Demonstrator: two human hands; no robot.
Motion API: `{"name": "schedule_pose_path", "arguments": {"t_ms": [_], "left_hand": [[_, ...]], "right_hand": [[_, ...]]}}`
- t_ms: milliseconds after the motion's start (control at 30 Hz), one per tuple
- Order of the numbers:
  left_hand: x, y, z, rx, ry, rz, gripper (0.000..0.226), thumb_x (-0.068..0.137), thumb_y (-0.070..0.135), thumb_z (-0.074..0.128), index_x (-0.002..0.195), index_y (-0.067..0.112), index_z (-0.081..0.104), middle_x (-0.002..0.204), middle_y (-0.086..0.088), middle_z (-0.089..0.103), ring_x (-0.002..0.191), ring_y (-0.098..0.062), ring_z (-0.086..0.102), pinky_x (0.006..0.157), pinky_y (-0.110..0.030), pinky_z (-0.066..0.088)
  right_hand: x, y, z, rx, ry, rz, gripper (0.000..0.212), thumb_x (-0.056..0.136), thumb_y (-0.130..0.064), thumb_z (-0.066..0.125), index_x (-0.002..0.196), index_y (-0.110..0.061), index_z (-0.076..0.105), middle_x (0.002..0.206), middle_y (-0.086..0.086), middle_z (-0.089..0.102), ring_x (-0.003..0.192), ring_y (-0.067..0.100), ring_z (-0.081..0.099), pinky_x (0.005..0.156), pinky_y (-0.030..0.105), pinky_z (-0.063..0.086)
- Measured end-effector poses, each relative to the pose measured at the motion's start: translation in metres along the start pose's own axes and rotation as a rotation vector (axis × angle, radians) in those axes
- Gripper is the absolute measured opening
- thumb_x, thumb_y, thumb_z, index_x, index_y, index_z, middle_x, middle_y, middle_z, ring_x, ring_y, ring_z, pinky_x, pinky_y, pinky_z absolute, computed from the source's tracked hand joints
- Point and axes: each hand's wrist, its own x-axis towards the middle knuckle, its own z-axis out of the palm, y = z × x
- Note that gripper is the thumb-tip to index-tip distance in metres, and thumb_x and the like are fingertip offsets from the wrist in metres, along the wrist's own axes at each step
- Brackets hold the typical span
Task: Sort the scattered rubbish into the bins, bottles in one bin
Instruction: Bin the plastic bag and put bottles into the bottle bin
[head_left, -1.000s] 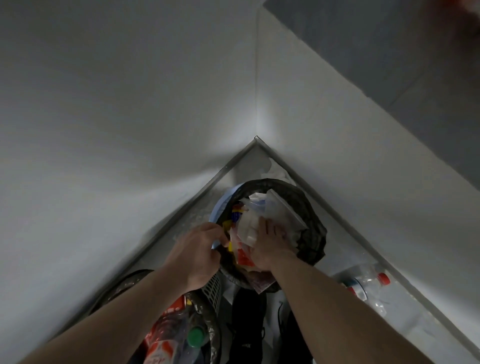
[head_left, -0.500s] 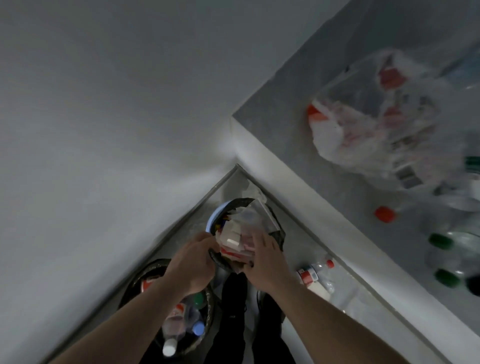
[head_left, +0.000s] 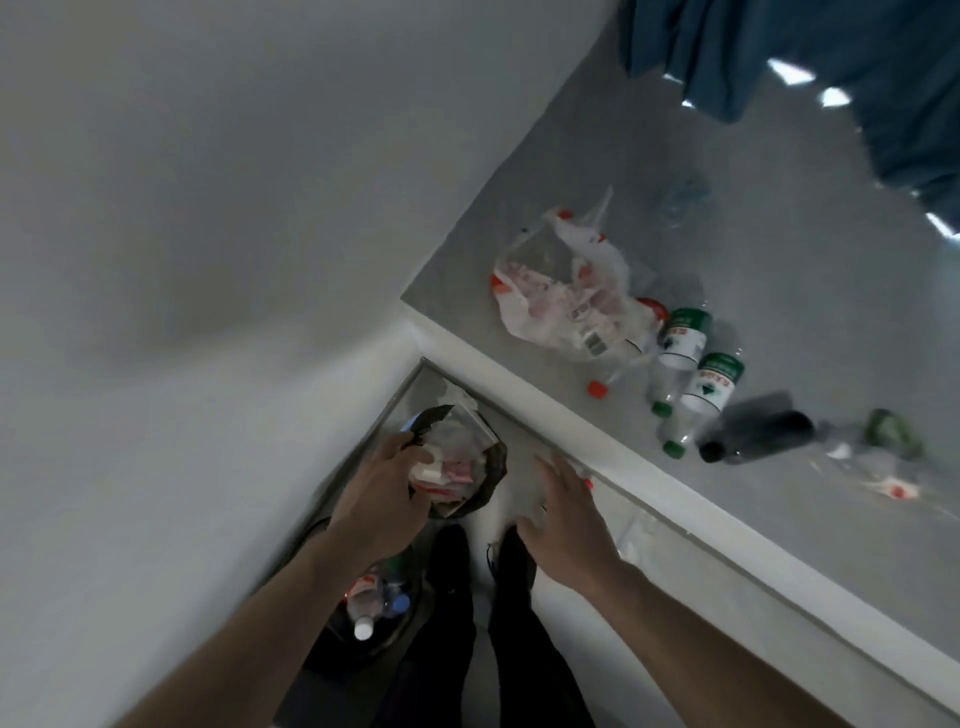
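Left grip (head_left: 387, 480) clutches the black liner of the rubbish bin (head_left: 467, 467); right grip (head_left: 563, 506) hangs released beside it, below the worktop (head_left: 779, 519), where blurred bottles (head_left: 680, 358) lie.

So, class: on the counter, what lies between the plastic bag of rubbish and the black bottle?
In the head view, two clear bottles with green caps lie between the plastic bag and black bottle.
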Motion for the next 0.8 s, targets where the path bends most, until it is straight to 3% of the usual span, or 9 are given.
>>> {"name": "schedule_pose_path", "arguments": {"t_ms": [233, 400, 567, 667, 800], "left_hand": [[-0.085, 0.054, -0.037, 0.097, -0.051, 0.102, 0.046, 0.088, 0.025, 0.061, 0.134, 0.026, 0.059, 0.153, 0.003, 0.041, 0.136, -0.026, 0.046, 0.106, -0.035, 0.041], [-0.125, 0.077, -0.045, 0.116, -0.063, 0.140, 0.051, 0.084, 0.020, 0.064, 0.134, 0.026, 0.061, 0.153, 0.003, 0.043, 0.134, -0.024, 0.049, 0.104, -0.030, 0.040], [-0.139, 0.126, -0.051, 0.071, -0.065, 0.229, 0.043, 0.084, 0.018, 0.066, 0.126, 0.026, 0.067, 0.147, 0.000, 0.049, 0.133, -0.017, 0.047, 0.109, -0.028, 0.036], [-0.137, 0.164, -0.052, 0.143, -0.080, 0.268, 0.038, 0.082, 0.025, 0.066, 0.118, 0.015, 0.069, 0.139, -0.005, 0.054, 0.126, -0.018, 0.051, 0.104, -0.029, 0.043], [-0.133, 0.207, -0.045, 0.177, -0.071, 0.253, 0.045, 0.081, 0.027, 0.062, 0.125, 0.031, 0.061, 0.152, 0.003, 0.040, 0.136, -0.022, 0.048, 0.108, -0.031, 0.043]], "right_hand": [[-0.135, 0.008, -0.037, 0.063, 0.045, 0.118, 0.071, 0.091, -0.034, 0.062, 0.155, -0.031, 0.029, 0.167, -0.009, 0.010, 0.152, 0.017, 0.017, 0.117, 0.031, 0.028], [-0.198, 0.026, -0.046, 0.087, 0.070, 0.235, 0.071, 0.092, -0.038, 0.061, 0.155, -0.032, 0.028, 0.167, -0.008, 0.009, 0.152, 0.021, 0.018, 0.118, 0.037, 0.031], [-0.233, 0.042, -0.075, 0.141, 0.144, 0.235, 0.072, 0.090, -0.038, 0.064, 0.153, -0.035, 0.029, 0.167, -0.009, 0.010, 0.151, 0.020, 0.020, 0.117, 0.037, 0.033], [-0.249, 0.053, -0.100, 0.168, 0.206, 0.206, 0.071, 0.091, -0.036, 0.064, 0.152, -0.037, 0.030, 0.167, -0.012, 0.008, 0.151, 0.017, 0.019, 0.116, 0.034, 0.033], [-0.272, 0.082, -0.131, 0.147, 0.238, 0.152, 0.070, 0.093, -0.035, 0.062, 0.154, -0.034, 0.027, 0.167, -0.012, 0.003, 0.152, 0.016, 0.016, 0.117, 0.033, 0.031]]}}
